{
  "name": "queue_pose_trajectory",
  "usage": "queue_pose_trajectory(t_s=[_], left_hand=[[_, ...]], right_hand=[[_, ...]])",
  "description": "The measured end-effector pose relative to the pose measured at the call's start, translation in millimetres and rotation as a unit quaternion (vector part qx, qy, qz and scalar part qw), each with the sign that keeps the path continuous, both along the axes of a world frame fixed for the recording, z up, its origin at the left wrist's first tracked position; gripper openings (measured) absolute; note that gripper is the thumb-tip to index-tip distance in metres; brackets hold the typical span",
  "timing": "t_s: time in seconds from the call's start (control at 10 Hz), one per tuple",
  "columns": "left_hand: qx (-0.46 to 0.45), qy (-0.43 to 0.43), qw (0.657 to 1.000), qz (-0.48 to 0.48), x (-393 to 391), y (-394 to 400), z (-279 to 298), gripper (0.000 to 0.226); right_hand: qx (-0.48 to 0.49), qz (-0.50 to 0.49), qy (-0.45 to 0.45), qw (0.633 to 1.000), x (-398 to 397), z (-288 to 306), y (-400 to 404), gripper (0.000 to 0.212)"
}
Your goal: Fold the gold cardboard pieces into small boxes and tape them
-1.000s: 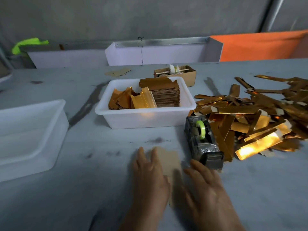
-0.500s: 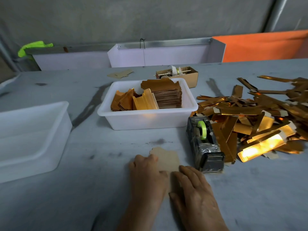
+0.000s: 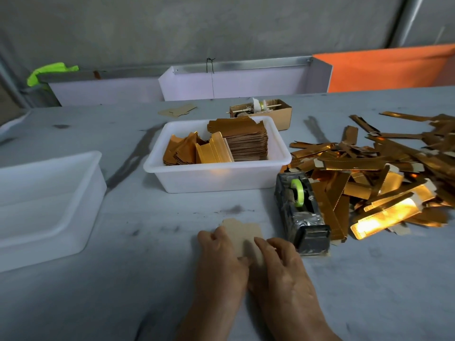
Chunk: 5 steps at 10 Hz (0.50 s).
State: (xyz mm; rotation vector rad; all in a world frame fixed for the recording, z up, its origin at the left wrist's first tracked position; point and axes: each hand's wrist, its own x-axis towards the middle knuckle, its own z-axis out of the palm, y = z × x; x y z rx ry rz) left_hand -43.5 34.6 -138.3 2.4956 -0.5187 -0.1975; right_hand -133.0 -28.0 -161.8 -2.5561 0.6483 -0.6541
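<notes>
Behind grey table (image 3: 123,279), concrete wall (image 3: 221,25)

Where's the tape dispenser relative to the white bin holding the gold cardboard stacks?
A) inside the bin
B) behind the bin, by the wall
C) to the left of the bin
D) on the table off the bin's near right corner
D: the tape dispenser stands on the table just off the near right corner of the white bin, next to the loose pile of gold pieces.
</notes>
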Motion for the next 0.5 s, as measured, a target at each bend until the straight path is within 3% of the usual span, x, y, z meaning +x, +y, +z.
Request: queue_pose_trajectory(t_s=[0.3, 0.5], left_hand=[[0.021, -0.028, 0.999, -0.018, 1.2, 1.2, -5.9, 0.051], [-0.015, -0.027, 0.999, -0.015, 1.3, 3.3, -10.7, 0.052]], right_hand=[[-0.003, 0.008, 0.002, 1.0, -0.5, -6.6, -1.8, 0.055], [0.027, 0.042, -0.068, 0.996, -4.7, -2.0, -0.8, 0.044]])
